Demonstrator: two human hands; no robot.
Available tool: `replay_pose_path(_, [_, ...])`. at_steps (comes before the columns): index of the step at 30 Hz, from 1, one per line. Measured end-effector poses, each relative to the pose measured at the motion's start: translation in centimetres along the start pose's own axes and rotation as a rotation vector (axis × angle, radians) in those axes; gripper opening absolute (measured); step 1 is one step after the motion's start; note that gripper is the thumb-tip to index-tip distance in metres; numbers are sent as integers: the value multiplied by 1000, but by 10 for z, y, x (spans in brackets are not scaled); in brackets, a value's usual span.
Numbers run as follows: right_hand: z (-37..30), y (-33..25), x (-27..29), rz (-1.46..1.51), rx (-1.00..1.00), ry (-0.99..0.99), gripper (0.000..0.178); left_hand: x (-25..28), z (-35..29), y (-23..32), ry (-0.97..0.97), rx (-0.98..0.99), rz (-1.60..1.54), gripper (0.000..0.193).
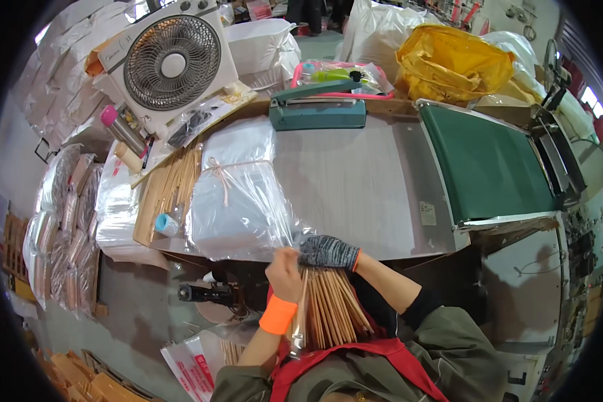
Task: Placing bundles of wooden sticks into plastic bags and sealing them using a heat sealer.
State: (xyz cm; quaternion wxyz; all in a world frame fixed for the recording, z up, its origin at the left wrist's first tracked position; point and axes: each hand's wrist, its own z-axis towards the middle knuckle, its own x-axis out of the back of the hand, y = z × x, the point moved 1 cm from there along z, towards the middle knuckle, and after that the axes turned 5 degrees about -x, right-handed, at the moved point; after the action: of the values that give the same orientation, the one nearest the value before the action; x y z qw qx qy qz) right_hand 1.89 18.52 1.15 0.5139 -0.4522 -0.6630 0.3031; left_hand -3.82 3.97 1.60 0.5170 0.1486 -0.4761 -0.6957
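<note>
Sticks [329, 305] sit in a bundle right below the counter [355, 181] edge, and I take that bundle as my landmark. Its long axis runs from the top, near the counter edge, down toward my chest, with the sticks fanning slightly wider at the lower end. The upper ends point at the counter; the lower ends point back at me.

My right hand [327, 252], in a grey knit glove, lies directly over the top of the bundle, fingers closed down on the stick ends. My left hand [285, 268], bare with an orange wristband, is just left of the bundle's top, closed in a pinch on the mouth of a clear sleeve [300, 315] that runs along the bundle's left side. Both hands touch the upper end; the right sits squarely on the axis, the left just off it, so neither is clearly nearer.

Up and left of the bundle, on the counter, lies a tied stack of clear bags [238, 191], and further left of that a loose pile of more sticks [174, 181] with a small blue spool [165, 223]. Straight up from the bundle, at the counter's far edge, stands a green heat sealer [318, 110]. A white fan [174, 63] is well up and left, a green conveyor [489, 164] up and right.
</note>
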Motion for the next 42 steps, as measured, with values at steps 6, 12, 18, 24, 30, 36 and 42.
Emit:
replay_pose_path(6, [-56,10,-53,60,22,642,69,29,-34,34,-463,-610,95,10])
replay_pose_path(12, [-195,73,-85,74,-250,183,74,55,-91,18,-541,-24,13,35])
replay_pose_path(18, [-158,50,-69,-321,-15,916,40,-13,-88,-21,4,551,-483,36])
replay_pose_path(24, [-152,85,-100,-514,41,727,32,31,-97,-21,-262,194,-55,4])
replay_pose_path(30, [-175,78,-97,-556,334,206,31,72,-107,6,-756,-401,110,8])
replay_pose_path(36, [-137,-49,35,161,307,771,10,50,35,70,-184,-139,-37,12])
replay_pose_path(42, [-93,-74,107,-794,260,797,17,42,139,66,-566,-546,204,14])
